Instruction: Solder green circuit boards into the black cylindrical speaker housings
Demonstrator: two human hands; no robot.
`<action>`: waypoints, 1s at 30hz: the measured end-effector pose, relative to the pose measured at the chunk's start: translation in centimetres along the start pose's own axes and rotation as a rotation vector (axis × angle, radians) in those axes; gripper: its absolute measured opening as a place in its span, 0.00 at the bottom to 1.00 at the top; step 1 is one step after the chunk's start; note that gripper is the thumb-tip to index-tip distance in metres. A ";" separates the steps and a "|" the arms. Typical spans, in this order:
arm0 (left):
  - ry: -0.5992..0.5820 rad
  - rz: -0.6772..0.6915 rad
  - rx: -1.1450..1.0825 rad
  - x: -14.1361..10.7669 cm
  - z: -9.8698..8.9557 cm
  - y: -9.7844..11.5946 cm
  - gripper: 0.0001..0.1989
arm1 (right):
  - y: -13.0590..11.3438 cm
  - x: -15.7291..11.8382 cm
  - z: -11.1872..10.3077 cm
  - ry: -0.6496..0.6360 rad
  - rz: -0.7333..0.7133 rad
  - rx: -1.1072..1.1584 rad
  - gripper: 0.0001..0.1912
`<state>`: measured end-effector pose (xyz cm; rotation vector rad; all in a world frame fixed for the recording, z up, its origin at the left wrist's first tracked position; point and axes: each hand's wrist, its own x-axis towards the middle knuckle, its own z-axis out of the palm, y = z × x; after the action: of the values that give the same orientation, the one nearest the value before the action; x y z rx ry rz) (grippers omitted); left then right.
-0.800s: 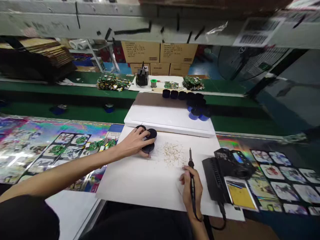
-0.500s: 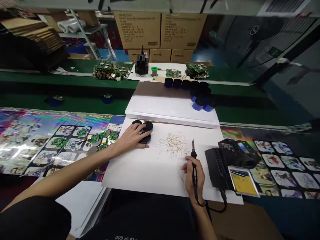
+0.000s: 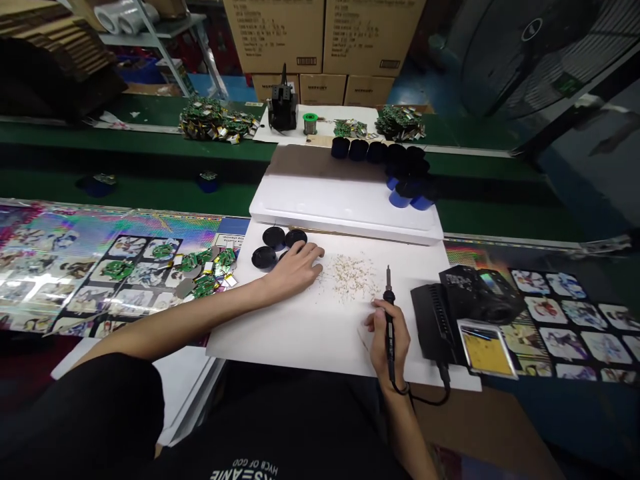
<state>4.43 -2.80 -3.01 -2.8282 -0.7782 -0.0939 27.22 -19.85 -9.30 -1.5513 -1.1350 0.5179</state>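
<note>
My right hand [image 3: 391, 340] is closed around the handle of a soldering iron [image 3: 389, 303], its metal tip pointing up and away from me over the white board [image 3: 300, 337]. My left hand [image 3: 299, 270] lies palm down over the board with its fingers apart. It partly covers one of the black round cups [image 3: 263, 257] grouped at the board's left side. Just right of its fingertips is a scatter of small pale bits [image 3: 353, 277]. Whether those fingertips touch the board is hard to make out.
A white foam slab [image 3: 345, 200] behind the board carries several blue-and-black cups [image 3: 400, 193]. Green circuit boards [image 3: 207, 273] lie to the left. A black soldering station [image 3: 433, 323] and a tray with a yellow sponge [image 3: 486, 350] stand right. Further back is a solder spool [image 3: 310, 124].
My left hand has moved right, off most of the black cups, uncovering them. My right hand still holds the soldering iron in nearly the same place. The view has tilted slightly downward.
</note>
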 end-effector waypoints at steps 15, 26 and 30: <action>-0.117 0.146 -0.024 1.8 -1.3 -1.4 0.11 | 0.0 -0.1 0.1 0.019 -0.018 0.046 0.11; -0.175 0.212 -0.171 3.1 -1.9 -2.6 0.10 | -0.2 0.0 0.0 0.020 -0.018 0.029 0.11; -0.151 0.175 -0.224 2.7 -2.2 -2.8 0.10 | -0.3 0.0 0.0 0.026 -0.012 0.027 0.11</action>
<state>5.28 0.42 -0.03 -3.1320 -0.5768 0.0642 27.13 -19.88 -9.07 -1.5229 -1.1129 0.5019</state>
